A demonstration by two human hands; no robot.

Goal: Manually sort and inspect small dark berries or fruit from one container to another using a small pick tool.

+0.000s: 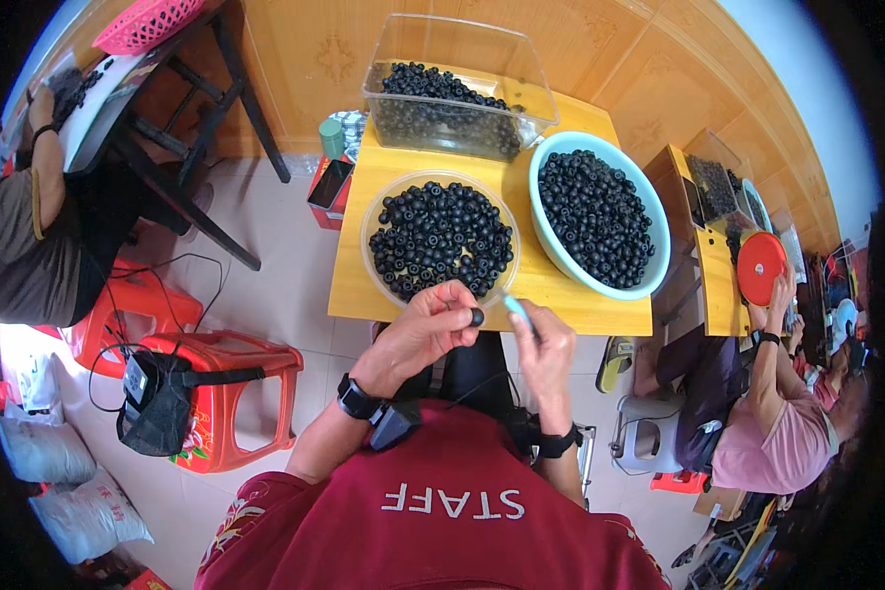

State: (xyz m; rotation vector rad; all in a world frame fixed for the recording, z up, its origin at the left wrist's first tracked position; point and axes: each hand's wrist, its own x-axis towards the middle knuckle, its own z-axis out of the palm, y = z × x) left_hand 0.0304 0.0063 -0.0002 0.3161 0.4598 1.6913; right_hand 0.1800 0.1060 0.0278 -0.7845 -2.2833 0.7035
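Observation:
My left hand (425, 332) pinches a small round black bead (477, 318) between thumb and fingers, over the near edge of a shallow round clear tray (367, 241). In that tray lie many loose black beads (441, 234), some with their holes showing. Just to the right, my right hand (546, 354) is closed around a slim tool with a light blue handle (518, 311). Its tip points up and left toward the tray's rim, apart from the bead; the tip's shape is too small to make out.
On the yellow table (600, 317) a light blue basin (663, 236) and a clear plastic box (462, 39) hold more black beads. Red stools (231, 344) stand at left. People work at other tables on both sides, one holding a red round lid (760, 269).

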